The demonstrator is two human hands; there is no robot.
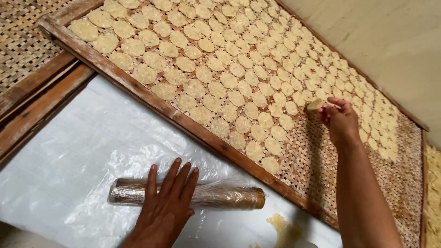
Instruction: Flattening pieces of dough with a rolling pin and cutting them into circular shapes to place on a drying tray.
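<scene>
Left hand point(166, 206) lies flat, fingers spread, on the plastic-wrapped rolling pin point(206, 195) at lower centre. Right hand point(339, 120) pinches a pale dough disc point(315, 104) over the woven tray point(321, 174), right of centre.

L hand point(167, 202) flat on rolling pin point(220, 195); R hand point(339, 119) pinches disc point(315, 104) over tray point(138, 89).

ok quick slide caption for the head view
Right hand lays a dough disc on the woven tray; left hand rests on the wrapped roller.
</scene>
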